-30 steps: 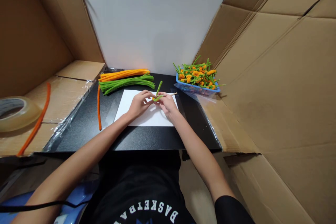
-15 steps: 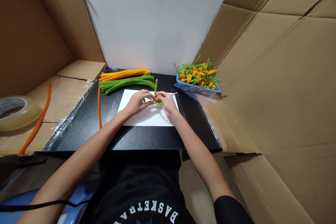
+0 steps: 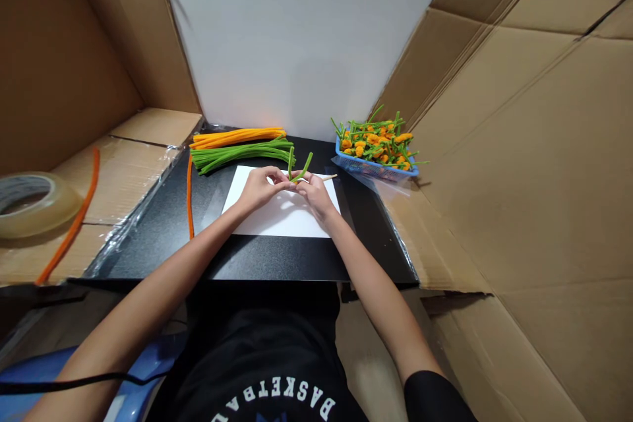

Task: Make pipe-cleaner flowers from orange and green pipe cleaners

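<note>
My left grip (image 3: 262, 188) and right grip (image 3: 316, 196) were clamped together on a green pipe cleaner (image 3: 291, 163) above the white paper sheet (image 3: 267, 211); it looked light and bendy, best pinched near its middle.

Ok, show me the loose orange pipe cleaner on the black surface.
The orange pipe cleaner left of the white paper; the other loose one lies on cardboard.

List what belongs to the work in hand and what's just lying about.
In use: left hand, right hand, green pipe cleaner, small stick, white paper, green bundle, orange bundle, flower basket.
Lying about: tape roll, loose orange pipe cleaners, cardboard.
</note>
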### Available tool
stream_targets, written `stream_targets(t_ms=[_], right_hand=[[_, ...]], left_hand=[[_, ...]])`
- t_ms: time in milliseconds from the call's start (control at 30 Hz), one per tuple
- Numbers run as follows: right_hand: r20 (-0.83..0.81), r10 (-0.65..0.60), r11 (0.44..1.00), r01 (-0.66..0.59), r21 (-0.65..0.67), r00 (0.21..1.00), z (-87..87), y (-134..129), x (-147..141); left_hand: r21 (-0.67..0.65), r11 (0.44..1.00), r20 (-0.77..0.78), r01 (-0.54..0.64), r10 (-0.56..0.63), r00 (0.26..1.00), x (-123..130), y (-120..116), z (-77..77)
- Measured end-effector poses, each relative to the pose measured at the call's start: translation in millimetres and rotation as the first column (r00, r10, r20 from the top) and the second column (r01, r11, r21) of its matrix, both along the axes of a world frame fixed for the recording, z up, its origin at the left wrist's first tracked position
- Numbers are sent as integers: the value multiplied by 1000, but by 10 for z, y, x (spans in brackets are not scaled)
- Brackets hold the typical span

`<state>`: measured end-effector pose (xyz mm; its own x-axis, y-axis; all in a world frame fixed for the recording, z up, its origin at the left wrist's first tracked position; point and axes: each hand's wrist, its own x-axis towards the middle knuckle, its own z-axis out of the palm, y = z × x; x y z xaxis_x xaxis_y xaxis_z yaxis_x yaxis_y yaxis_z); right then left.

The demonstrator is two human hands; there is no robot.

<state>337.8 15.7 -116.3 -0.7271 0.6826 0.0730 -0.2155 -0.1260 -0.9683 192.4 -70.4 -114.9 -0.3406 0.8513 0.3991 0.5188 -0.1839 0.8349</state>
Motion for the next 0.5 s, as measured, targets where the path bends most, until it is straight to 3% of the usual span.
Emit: stream_targets(t_ms=[233, 500], right_hand=[[-38, 54, 998, -55, -41, 998, -12, -14, 1], [-70, -32, 997, 27, -70, 997, -56, 47, -1]], left_hand=[[-3, 1000, -51, -21, 21, 998, -18, -25, -2], [28, 999, -35, 42, -41, 999, 13, -38, 11]])
